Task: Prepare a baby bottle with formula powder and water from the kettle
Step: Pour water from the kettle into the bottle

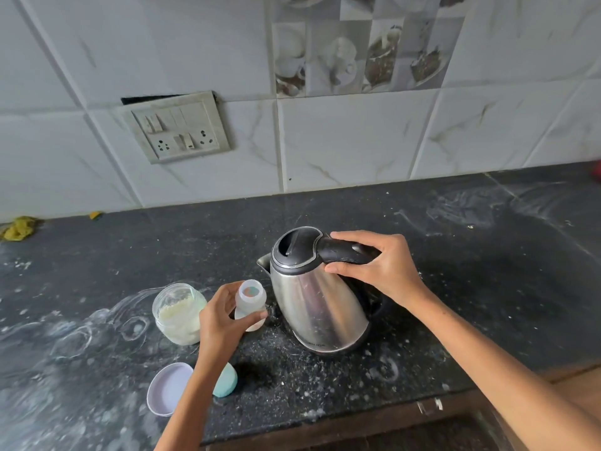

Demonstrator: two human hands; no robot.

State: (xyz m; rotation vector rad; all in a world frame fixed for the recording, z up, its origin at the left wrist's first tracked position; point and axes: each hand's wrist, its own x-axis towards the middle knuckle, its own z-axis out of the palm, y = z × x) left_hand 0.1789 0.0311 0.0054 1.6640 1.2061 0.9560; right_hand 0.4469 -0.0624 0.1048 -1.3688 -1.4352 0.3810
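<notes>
While the right hand (380,271) wraps around the kettle's black plastic handle (348,250), fingers over the top and thumb underneath, the left hand (224,315) grips the bottle (250,301) by its side, thumb in front and fingers behind. The kettle (318,304) is a rounded, tapering body of brushed steel, scuffed and streaked, with a black lid (297,247) shut on top and a short spout (264,263) pointing left toward the bottle; it leans slightly, and whether its base touches the tabletop I cannot tell. The bottle is small, cylindrical, of cloudy translucent plastic, upright and uncapped, its round mouth open upward just left of the kettle and below the spout. Just left of the bottle stands a squat clear jar (179,315), open, holding pale cream powder that clings to its inner wall. Nearer the front edge lie a shallow round lid (169,388) in pale lilac, hollow side up, and a teal cap (226,380) tipped on its edge, partly hidden by the left forearm. The tabletop (487,288) is dark speckled stone, dusted with white smears and dried ring marks. Behind it rises a wall of glossy white marble-veined tiles (351,141) carrying a grimy rectangular switch plate (179,128). A crumpled yellow rag (19,227) lies at the far left.
</notes>
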